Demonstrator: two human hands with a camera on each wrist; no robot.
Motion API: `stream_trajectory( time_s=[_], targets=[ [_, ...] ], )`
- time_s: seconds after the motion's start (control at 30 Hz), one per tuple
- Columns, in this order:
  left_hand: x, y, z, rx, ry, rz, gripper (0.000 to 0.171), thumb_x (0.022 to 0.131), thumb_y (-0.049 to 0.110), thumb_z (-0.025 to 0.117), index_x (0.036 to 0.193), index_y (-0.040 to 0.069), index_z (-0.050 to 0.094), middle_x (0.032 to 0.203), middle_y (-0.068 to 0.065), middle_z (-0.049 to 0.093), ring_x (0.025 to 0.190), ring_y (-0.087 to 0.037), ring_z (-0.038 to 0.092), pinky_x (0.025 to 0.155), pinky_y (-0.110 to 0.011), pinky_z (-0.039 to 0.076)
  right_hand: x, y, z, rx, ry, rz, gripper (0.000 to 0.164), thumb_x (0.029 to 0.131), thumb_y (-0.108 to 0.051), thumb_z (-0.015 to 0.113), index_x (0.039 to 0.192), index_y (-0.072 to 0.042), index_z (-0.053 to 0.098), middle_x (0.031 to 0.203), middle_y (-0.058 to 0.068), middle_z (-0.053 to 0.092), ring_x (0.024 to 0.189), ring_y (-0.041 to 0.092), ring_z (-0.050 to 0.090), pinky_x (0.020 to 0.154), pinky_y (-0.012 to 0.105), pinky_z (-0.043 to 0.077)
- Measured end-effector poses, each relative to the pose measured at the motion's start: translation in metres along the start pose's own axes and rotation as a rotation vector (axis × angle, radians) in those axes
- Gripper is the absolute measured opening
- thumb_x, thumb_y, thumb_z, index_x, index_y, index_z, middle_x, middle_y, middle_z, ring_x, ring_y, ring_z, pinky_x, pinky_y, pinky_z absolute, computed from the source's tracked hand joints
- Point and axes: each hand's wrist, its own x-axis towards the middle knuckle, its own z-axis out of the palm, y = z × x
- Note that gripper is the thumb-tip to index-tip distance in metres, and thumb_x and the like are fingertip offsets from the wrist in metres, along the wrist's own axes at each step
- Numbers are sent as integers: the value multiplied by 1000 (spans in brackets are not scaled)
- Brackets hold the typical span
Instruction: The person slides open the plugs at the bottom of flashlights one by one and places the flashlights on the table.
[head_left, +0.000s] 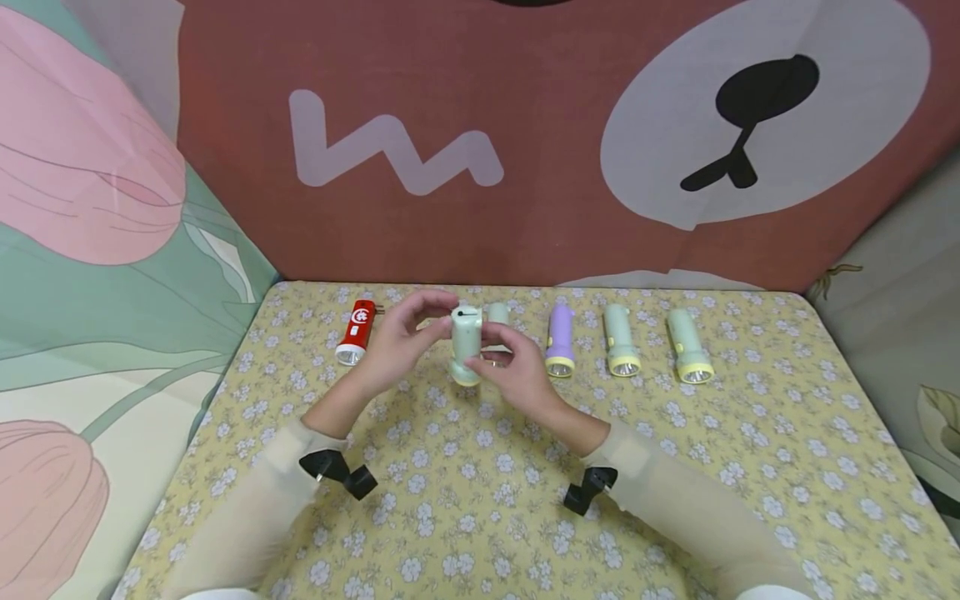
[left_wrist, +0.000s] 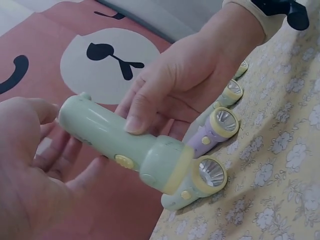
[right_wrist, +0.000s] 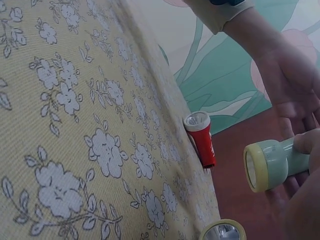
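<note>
In the head view a pale green flashlight [head_left: 467,343] with a yellow rim is held above the table, its tail end up. My right hand [head_left: 519,367] grips its barrel, the thumb pressed on the near side. At the tail end my left hand [head_left: 401,337] touches the edge with its thumb, the other fingers loosely spread beyond it. The left wrist view shows the yellow switch [left_wrist: 124,161] on the barrel of the flashlight. Its yellow-rimmed head [right_wrist: 256,167] faces the table in the right wrist view.
Behind the hands another green flashlight [head_left: 498,313] is partly hidden. To the right lie a purple flashlight [head_left: 560,333] and two green flashlights, one nearer [head_left: 619,333] and one farther [head_left: 686,340]. A red flashlight [head_left: 358,327] with metal prongs lies left. Printed cloth walls surround the flowered tablecloth [head_left: 480,500].
</note>
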Motion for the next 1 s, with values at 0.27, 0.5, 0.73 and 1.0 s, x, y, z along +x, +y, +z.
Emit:
stream_trajectory(
  time_s=[0.27,0.5,0.73,1.0],
  targets=[
    [1,12,-7,-20,-81,-184,35,108,14,53,139,-1,56,139,-17,57,122,-25,62,101,-55,52,-4,1,-2,-40,-15,-15,47,86,0,81,129,4,63,122,19,67,112,33,63,99,48,55],
    [2,23,-7,16,-108,-280,31,107,16,55,134,1,62,135,-14,60,122,-28,62,101,-45,54,-7,1,-3,-32,-24,-41,47,86,1,81,129,4,64,122,20,67,111,34,63,98,56,54],
    [3,28,-5,22,-83,-348,29,105,12,58,131,-1,62,130,-15,61,118,-28,63,100,-46,55,-9,2,-3,-16,-24,-50,45,86,1,80,128,4,64,119,20,67,109,33,63,96,57,55],
    [4,27,-1,30,-65,-367,24,103,10,61,125,0,64,123,-15,64,110,-26,66,96,-43,57,-11,2,-2,-15,-15,-66,44,85,1,81,127,4,65,118,20,67,107,33,63,94,59,55]
  ],
)
